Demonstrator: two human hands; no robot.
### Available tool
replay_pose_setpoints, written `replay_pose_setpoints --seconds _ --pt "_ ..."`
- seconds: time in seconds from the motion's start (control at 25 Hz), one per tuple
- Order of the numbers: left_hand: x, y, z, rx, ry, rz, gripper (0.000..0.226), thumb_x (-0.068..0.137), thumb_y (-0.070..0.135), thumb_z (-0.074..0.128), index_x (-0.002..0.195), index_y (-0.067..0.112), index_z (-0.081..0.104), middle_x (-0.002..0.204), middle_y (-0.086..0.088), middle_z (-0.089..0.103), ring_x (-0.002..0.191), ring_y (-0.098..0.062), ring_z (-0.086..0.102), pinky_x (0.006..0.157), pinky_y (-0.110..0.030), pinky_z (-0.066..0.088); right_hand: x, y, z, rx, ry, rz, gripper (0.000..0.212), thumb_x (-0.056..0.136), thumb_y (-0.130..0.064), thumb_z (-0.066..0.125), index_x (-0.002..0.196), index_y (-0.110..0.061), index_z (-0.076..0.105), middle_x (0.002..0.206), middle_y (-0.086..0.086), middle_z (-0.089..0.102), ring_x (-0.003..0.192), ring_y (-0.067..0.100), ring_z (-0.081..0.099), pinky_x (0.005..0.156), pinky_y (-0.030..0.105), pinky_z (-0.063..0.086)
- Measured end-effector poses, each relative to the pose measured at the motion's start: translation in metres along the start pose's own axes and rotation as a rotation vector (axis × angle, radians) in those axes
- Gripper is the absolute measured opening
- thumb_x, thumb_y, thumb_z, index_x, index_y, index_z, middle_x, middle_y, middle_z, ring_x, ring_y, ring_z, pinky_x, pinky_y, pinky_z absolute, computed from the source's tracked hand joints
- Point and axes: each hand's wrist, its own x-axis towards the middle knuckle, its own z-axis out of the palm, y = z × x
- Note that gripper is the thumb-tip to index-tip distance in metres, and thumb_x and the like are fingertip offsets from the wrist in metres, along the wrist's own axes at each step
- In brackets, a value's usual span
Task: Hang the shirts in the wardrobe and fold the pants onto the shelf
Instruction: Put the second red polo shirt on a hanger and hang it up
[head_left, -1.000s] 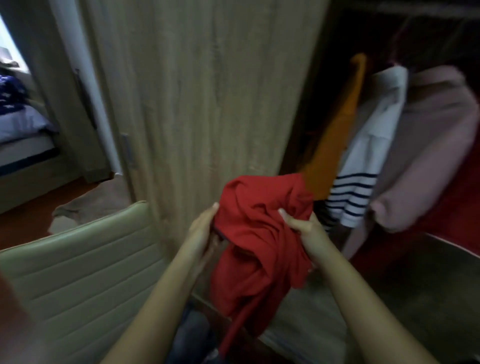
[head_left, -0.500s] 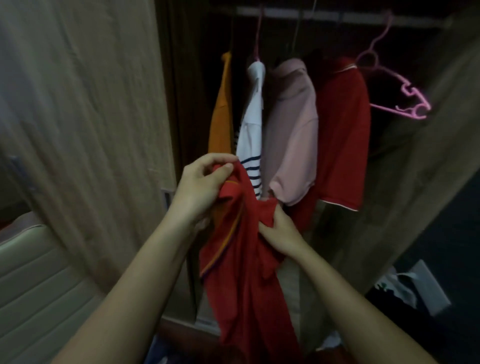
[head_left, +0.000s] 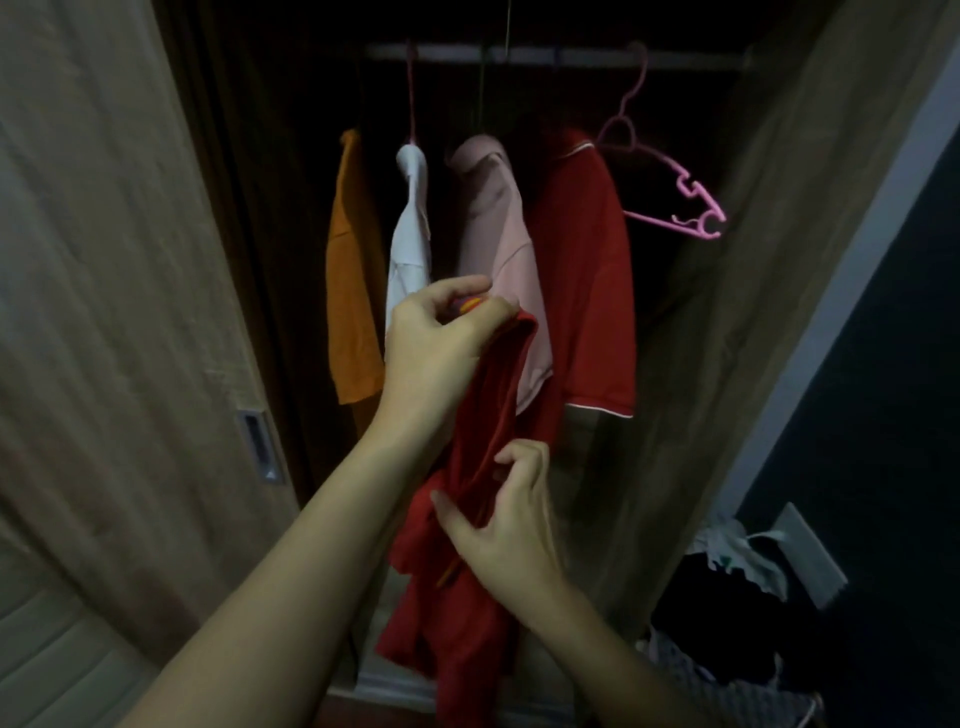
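1. Head view, writing: a short strip of orange and yellow trim shows at the top edge of the red shirt (head_left: 493, 395), between the fingers of the left hand (head_left: 436, 353). It is too blurred for any label or lettering to be read.
2. Left grip: the fingers and thumb are curled and closed on the top edge of the red shirt, which is held up in front of the open wardrobe (head_left: 727, 364).
3. Right grip: the right hand (head_left: 509, 525) is lower, and a fold of the same shirt is pinched between its thumb and bent fingers. The rest of the cloth hangs loose below both hands.
4. Wardrobe contents: four shirts are hung from the rail (head_left: 571, 54). From left to right they are an orange shirt (head_left: 353, 291), a white shirt (head_left: 410, 239), a pink shirt (head_left: 498, 228) and a hung red polo (head_left: 587, 270) with pale piping at the sleeve hem.
5. A bare pink hanger (head_left: 691, 187) is hooked on the rail just right of the polo.
6. The sliding door (head_left: 130, 312) stands at the left, and a recessed metal handle (head_left: 258, 447) is set in it.
7. A heap of clothes (head_left: 727, 587), dark and pale mixed, lies at the lower right. Whether it is held in a basket cannot be told.
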Motion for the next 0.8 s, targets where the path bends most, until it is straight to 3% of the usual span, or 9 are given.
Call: replay_pose_setpoints --seconds 0.08,0.2,0.36,0.44,0.52,0.56,0.64,0.72,0.8 --pt "-0.001 0.009 -0.005 -0.020 -0.035 0.035 0.048 0.057 0.028 0.072 0.104 0.020 0.068 0.097 -0.005 0.070 0.091 -0.016 0.069 0.083 -0.028 0.054 0.001 0.008 0.000 -0.036 0.019 0.058 0.045 0.068 -0.026 0.064 0.096 -0.024 0.029 0.101 -0.002 0.042 0.089 0.017 0.053 0.073 0.017 0.036" --pt "0.007 0.017 -0.030 0.082 0.017 0.108 0.037 0.071 0.010 0.074 0.107 0.014 0.067 0.089 -0.003 0.069 0.081 -0.012 0.068 0.077 -0.025 0.055 0.003 0.028 -0.016 -0.070 0.052 0.019 0.042 0.061 -0.001 0.052 0.091 -0.024 0.036 0.097 0.003 0.055 0.084 0.015 0.055 0.072 0.024 0.042" --pt "0.027 -0.003 -0.096 0.502 0.053 0.110 0.022 0.071 0.042 0.073 0.089 0.029 0.074 0.083 -0.003 0.073 0.081 -0.019 0.070 0.080 -0.047 0.057 0.025 0.050 -0.067 -0.057 -0.045 -0.039 0.031 0.058 0.005 0.047 0.063 -0.025 0.052 0.101 -0.017 0.061 0.086 0.008 0.060 0.073 0.014 0.043" --pt "0.029 -0.015 -0.118 0.599 -0.020 0.086 0.015 0.076 0.044 0.072 0.084 0.032 0.074 0.079 -0.006 0.071 0.081 -0.023 0.067 0.080 -0.049 0.054 0.047 0.050 -0.095 -0.109 -0.008 -0.009 0.041 0.061 0.007 0.049 0.055 -0.031 0.064 0.101 -0.016 0.064 0.086 0.009 0.064 0.078 0.015 0.046" --pt "0.027 -0.026 -0.131 0.725 -0.052 0.177 0.014 0.084 0.034 0.068 0.097 0.030 0.071 0.084 0.002 0.057 0.095 -0.022 0.055 0.082 -0.040 0.050 0.067 0.040 -0.110 -0.284 -0.005 0.022 0.039 0.071 0.008 0.057 0.081 -0.025 0.076 0.105 -0.007 0.067 0.093 0.017 0.065 0.083 0.027 0.050" --pt "0.025 -0.031 -0.135 0.778 -0.047 0.219 0.017 0.087 0.031 0.064 0.104 0.026 0.069 0.088 0.005 0.051 0.100 -0.019 0.049 0.081 -0.031 0.046 0.072 0.034 -0.110 -0.403 -0.072 0.040 0.039 0.074 0.004 0.059 0.097 -0.023 0.074 0.113 -0.005 0.066 0.101 0.020 0.064 0.087 0.032 0.049" --pt "0.022 -0.044 -0.138 0.833 -0.062 0.245 0.021 0.094 0.027 0.054 0.108 0.018 0.066 0.092 0.001 0.057 0.097 -0.018 0.054 0.073 -0.016 0.040 0.074 0.030 -0.104 -0.526 -0.275 0.084 0.050 0.074 0.001 0.059 0.116 -0.025 0.065 0.126 -0.006 0.058 0.113 0.022 0.057 0.092 0.035 0.046" --pt "0.019 -0.059 -0.138 0.818 -0.052 0.219 0.022 0.098 0.025 0.045 0.109 0.013 0.060 0.091 -0.002 0.063 0.087 -0.019 0.060 0.064 -0.005 0.038 0.071 0.029 -0.101 -0.462 -0.279 0.083 0.049 0.071 0.006 0.057 0.109 -0.024 0.069 0.120 -0.004 0.060 0.111 0.021 0.058 0.092 0.033 0.045" --pt "0.016 -0.062 -0.134 0.775 -0.031 0.261 0.024 0.100 0.026 0.042 0.116 0.014 0.056 0.096 0.003 0.061 0.091 -0.018 0.060 0.066 -0.002 0.036 0.073 0.029 -0.104 -0.366 -0.164 0.087 0.045 0.069 0.011 0.053 0.091 -0.020 0.076 0.109 -0.003 0.066 0.104 0.020 0.061 0.094 0.035 0.047"
